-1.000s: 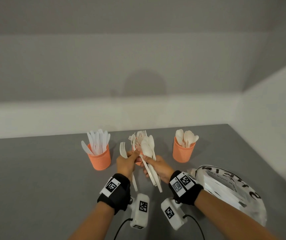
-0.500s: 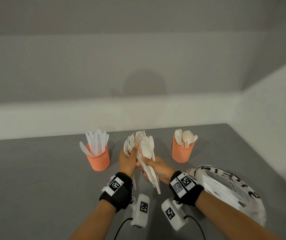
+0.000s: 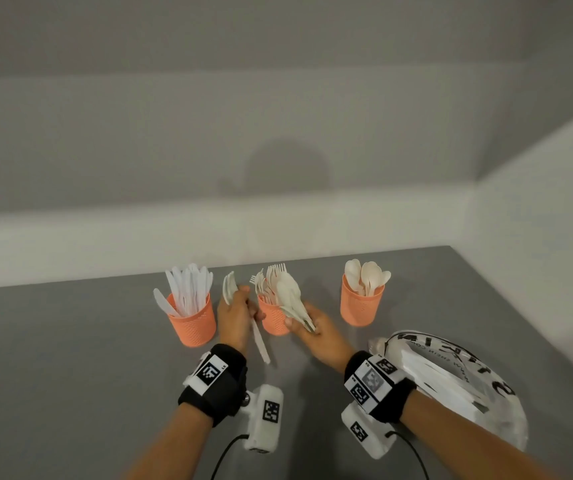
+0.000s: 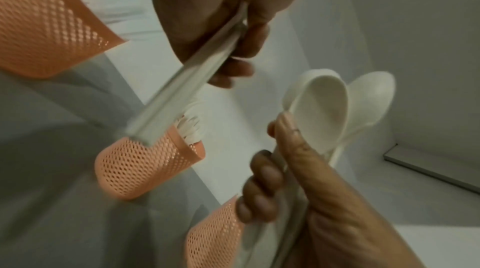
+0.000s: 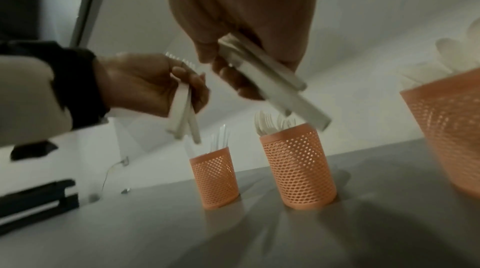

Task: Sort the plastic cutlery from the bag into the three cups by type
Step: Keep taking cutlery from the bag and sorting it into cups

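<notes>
Three orange mesh cups stand in a row: the knife cup (image 3: 193, 322) on the left, the fork cup (image 3: 274, 318) in the middle and the spoon cup (image 3: 361, 306) on the right. My left hand (image 3: 243, 306) grips a few white forks (image 3: 230, 289) by their handles, between the knife cup and the fork cup. My right hand (image 3: 302, 323) holds a bundle of white spoons (image 3: 288, 296) in front of the fork cup. In the right wrist view the forks (image 5: 182, 112) hang from the left hand (image 5: 155, 83), above the knife cup (image 5: 214, 178). The spoon bowls (image 4: 324, 108) show clearly in the left wrist view.
A white plastic bag with black lettering (image 3: 451, 382) lies on the grey table (image 3: 70, 358) beside my right forearm. A pale wall runs close behind the cups and along the right side. Cables trail from both wrist cameras near the table's front edge.
The hands held one mixed bundle together in front of the fork cup. Now the left hand has drawn away to the left with the forks, and the right hand keeps the spoons.
</notes>
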